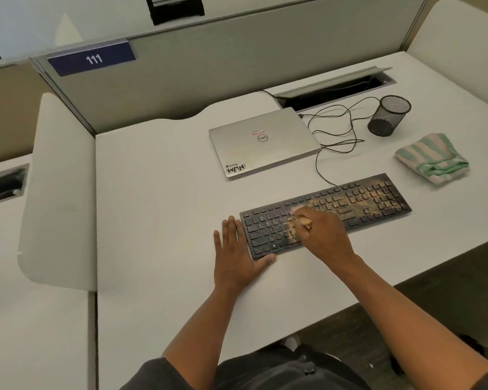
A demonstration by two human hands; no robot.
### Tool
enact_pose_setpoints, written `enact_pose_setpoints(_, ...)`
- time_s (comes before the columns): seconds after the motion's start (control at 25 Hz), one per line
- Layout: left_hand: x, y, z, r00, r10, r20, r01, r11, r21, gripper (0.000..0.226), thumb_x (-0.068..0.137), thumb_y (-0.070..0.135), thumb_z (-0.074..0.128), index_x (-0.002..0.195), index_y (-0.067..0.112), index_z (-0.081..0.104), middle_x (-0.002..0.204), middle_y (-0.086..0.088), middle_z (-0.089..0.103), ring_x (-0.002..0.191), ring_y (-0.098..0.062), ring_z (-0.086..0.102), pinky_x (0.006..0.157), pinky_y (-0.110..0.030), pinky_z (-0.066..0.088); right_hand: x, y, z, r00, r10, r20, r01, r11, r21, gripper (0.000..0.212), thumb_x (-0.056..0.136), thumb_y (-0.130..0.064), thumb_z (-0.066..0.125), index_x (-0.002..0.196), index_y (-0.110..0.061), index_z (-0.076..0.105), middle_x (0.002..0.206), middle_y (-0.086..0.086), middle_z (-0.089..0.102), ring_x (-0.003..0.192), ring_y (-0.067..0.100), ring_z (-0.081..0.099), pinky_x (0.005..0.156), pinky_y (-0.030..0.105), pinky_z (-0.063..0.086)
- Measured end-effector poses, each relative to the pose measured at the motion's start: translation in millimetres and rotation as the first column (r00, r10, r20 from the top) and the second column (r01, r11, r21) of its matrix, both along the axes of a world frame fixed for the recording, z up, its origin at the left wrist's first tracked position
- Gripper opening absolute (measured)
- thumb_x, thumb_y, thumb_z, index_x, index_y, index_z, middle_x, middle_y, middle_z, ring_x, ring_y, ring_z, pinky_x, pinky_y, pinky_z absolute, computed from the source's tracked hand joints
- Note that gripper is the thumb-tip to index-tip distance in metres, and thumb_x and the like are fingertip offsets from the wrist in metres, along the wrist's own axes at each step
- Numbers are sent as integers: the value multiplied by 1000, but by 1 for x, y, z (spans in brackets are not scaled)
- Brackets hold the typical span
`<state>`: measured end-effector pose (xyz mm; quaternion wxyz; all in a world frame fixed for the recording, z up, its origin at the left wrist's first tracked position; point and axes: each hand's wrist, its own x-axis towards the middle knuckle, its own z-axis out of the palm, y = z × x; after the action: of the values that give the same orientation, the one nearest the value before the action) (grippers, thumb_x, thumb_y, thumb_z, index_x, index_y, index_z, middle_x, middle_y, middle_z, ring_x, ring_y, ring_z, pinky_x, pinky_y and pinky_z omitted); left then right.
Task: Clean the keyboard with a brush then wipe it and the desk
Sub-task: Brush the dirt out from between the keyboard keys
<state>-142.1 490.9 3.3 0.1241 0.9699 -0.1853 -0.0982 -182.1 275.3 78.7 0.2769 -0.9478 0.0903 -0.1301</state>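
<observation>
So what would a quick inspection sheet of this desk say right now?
Surface: white desk, no dust seen off the keyboard.
Job's things: keyboard dusty on its right half; brush over the left keys; folded cloth unused.
Clutter: closed laptop, mesh cup.
Hands: left hand flat beside the keyboard; right hand grips the brush.
Cables: black cable looped behind the keyboard.
Surroundings: partition, sign 111.
</observation>
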Motion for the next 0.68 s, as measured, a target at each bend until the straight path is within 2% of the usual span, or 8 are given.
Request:
enact_pose_setpoints(0.08, 0, -1, 1, 1000, 9, -5, -9, 1000, 19, 128, 76, 97, 26, 160, 7, -11, 168, -13, -17, 154, -24, -24, 124, -48, -14, 3, 1, 7, 1000, -1, 10, -1, 990, 138, 5, 91, -21, 68, 90, -21, 73, 69, -6, 68, 57, 9, 62, 51, 21, 47)
enact_pose_setpoints(0.16, 1, -2, 1, 1000, 15, -7, -15, 1000, 26, 129, 75, 98, 24, 161, 8, -11, 168, -11, -19, 153, -22, -26, 124, -48, -14, 5, 3, 5, 1000, -12, 3, 11, 969, 246, 8, 91, -23, 69, 83, -20, 72, 68, -9, 67, 57, 4, 60, 49, 18, 43)
enact_pose_setpoints(0.32, 2, -2, -1, 1000, 25, 0, -25, 999, 30, 130, 76, 98, 28, 160, 8, -12, 168, -9, -21, 152, -19, -28, 125, -47, -13, -3, -13, -9, 987, -159, 4, 149, 933, 326, 11, 90, -14, 67, 82, -18, 73, 70, -6, 70, 63, 10, 65, 52, 25, 50)
enact_pose_setpoints(0.4, 2, -2, -3, 1000, 27, 1, -27, 999, 36, 130, 75, 98, 29, 160, 7, -12, 168, -9, -20, 152, -19, -28, 125, -46, -13, -3, -22, -10, 975, -218, 31, 195, 920, 340, 11, 89, -11, 67, 83, -17, 74, 72, -5, 70, 64, 11, 66, 53, 22, 50)
enact_pose_setpoints(0.56, 2, -4, -3, 999, 35, 8, -36, 999, 34, 130, 75, 97, 30, 161, 7, -10, 169, -10, -16, 153, -19, -24, 125, -46, -12, 1, -11, -5, 997, -70, 22, 56, 920, 389, 11, 89, -10, 68, 84, -16, 76, 75, -11, 71, 65, 3, 65, 53, 17, 48)
enact_pose_setpoints(0.68, 2, -4, -3, 999, 37, 5, -37, 998, 46, 131, 74, 98, 27, 161, 7, -10, 169, -10, -17, 154, -19, -24, 125, -47, -10, 3, -18, -8, 989, -145, -26, 142, 897, 418, 15, 87, -9, 66, 85, -19, 76, 77, -9, 72, 67, 5, 66, 53, 18, 49)
